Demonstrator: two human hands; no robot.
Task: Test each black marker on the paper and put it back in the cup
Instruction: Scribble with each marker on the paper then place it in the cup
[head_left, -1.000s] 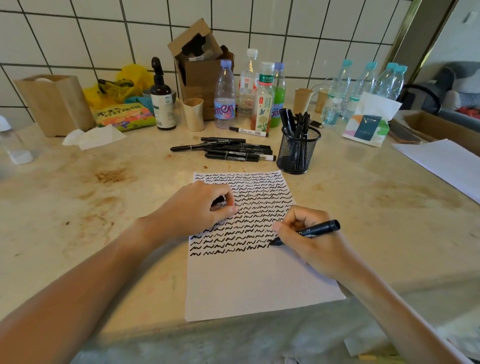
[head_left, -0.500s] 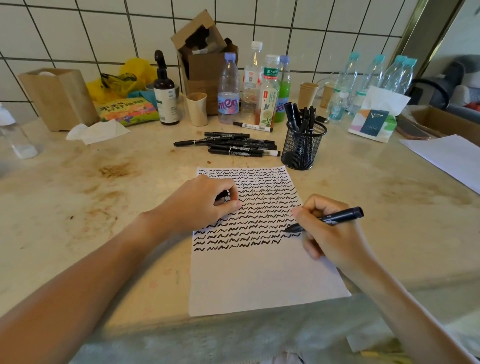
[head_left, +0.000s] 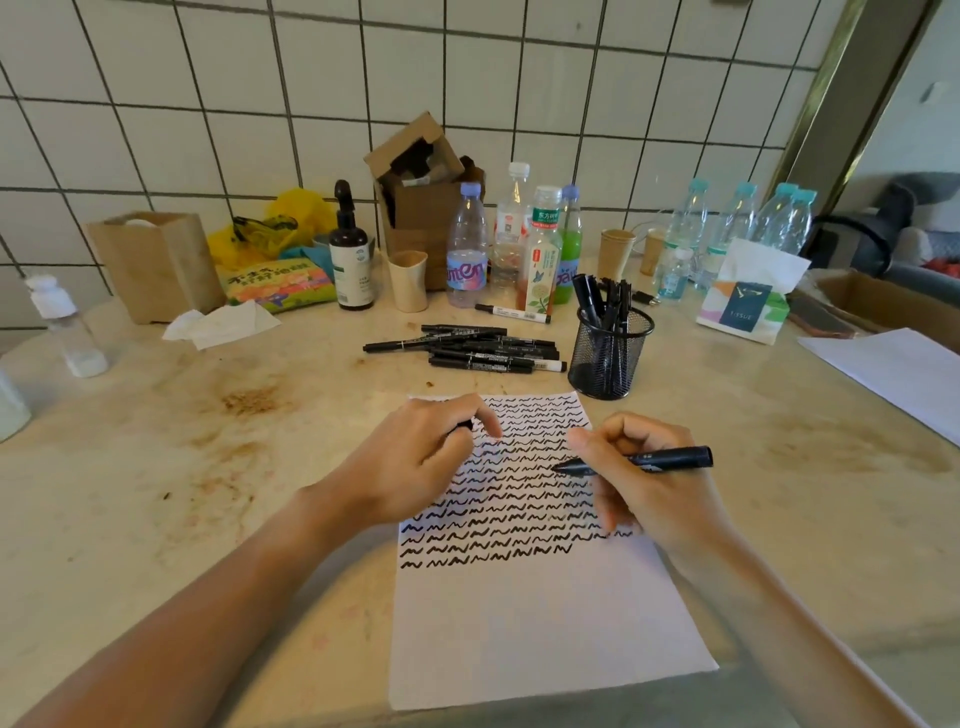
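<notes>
Roughly mid-test. Pinched black marker (head_left: 670, 460) in right hand (head_left: 660, 488) between thumb and curled fingers, uncapped tip pointing left over the squiggle rows on the paper (head_left: 535, 623) (could not tell tip contact). Rested left hand (head_left: 415, 462) on the sheet's upper left, fingers curled round a small dark piece (head_left: 464, 426), probably the cap (mostly hidden).

Judged risks from here:
- Could smear fresh ink: laid heel of right hand right across the lowest rows, so any drag would streak lines and skin.
- Could let the sheet skid on the smooth counter (head_left: 208, 467) once the left hand lifted to recap, with nothing else pinning it.
- Could miss the cap mouth with the tip and ink the fingers, given a small cap and a bare nib.
- Could tip the mesh cup (head_left: 610, 358): looked light, already crowded with upright markers, stood just beyond the sheet's top right corner; a hard or angled drop-in might rock it or jam against the others.
- Could mix up tested and untested: loose marker pile (head_left: 483, 351) just left of the cup, easy to set this one down there by mistake.
- Could clip the bottles (head_left: 467, 249) behind on an overlong reach.
</notes>
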